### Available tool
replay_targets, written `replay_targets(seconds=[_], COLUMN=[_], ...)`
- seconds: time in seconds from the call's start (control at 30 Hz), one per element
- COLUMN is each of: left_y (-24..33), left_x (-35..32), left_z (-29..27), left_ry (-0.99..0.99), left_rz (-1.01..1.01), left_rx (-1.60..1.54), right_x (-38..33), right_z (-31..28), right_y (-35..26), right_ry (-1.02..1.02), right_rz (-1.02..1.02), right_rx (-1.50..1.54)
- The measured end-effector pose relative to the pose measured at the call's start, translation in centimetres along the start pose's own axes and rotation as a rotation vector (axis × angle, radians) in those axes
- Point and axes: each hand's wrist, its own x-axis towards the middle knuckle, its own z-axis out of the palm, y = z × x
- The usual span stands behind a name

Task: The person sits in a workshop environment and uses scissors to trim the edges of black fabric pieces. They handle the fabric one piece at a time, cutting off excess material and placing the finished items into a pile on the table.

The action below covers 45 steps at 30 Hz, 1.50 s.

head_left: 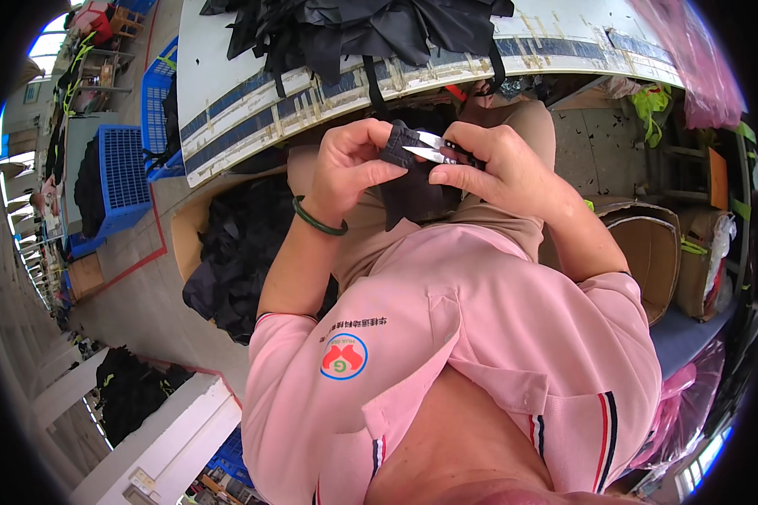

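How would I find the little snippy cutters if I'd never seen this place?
Start at the long white table heaped with black cloth. Below its edge, over the person's lap, two hands meet: the left hand pinches a small black fabric piece, and the right hand holds the thread snips. They're the only shiny silver thing there, two pointed blades against dark cloth.

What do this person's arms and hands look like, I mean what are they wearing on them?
Both forearms are bare, with no gloves on the left hand or the right hand. A dark green bangle circles the left wrist. Short pink sleeves of a polo shirt cover the upper arms; the cuffs carry thin dark and red stripes. The right wrist shows no band.
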Motion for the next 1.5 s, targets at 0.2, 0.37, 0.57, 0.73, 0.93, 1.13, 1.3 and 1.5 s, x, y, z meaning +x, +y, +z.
replay_targets(seconds=[0.2,0.37,0.57,0.73,0.93,1.13,1.3,1.5], left_y=[0.0,-0.1,0.0,0.1,0.2,0.9,0.8,0.6], left_x=[0.1,0.0,0.1,0.2,0.5,1.3,1.9,2.4], left_z=[0.1,0.3,0.4,0.3,-0.1,-1.2,-2.0,-1.9], left_ry=[-0.028,-0.039,-0.046,-0.077,-0.129,-0.251,-0.378,-0.518], left_rz=[-0.09,-0.094,-0.083,-0.084,-0.112,-0.272,-0.441,-0.591], left_rx=[0.01,0.015,0.017,0.031,0.059,0.009,-0.082,-0.168], right_x=[-0.1,0.1,0.1,0.0,-0.4,-0.7,-0.8,-0.6], right_z=[0.1,0.3,0.1,0.2,-0.3,-0.9,-1.1,-0.9], right_y=[0.1,0.1,0.0,0.6,0.7,0.6,0.6,0.4], right_ry=[0.002,0.03,0.026,0.023,-0.019,-0.124,-0.168,-0.233], right_rz=[-0.032,-0.063,-0.06,-0.059,-0.012,-0.026,-0.107,-0.183], right_rx=[-0.02,-0.022,-0.022,0.027,0.082,0.032,-0.055,-0.08])
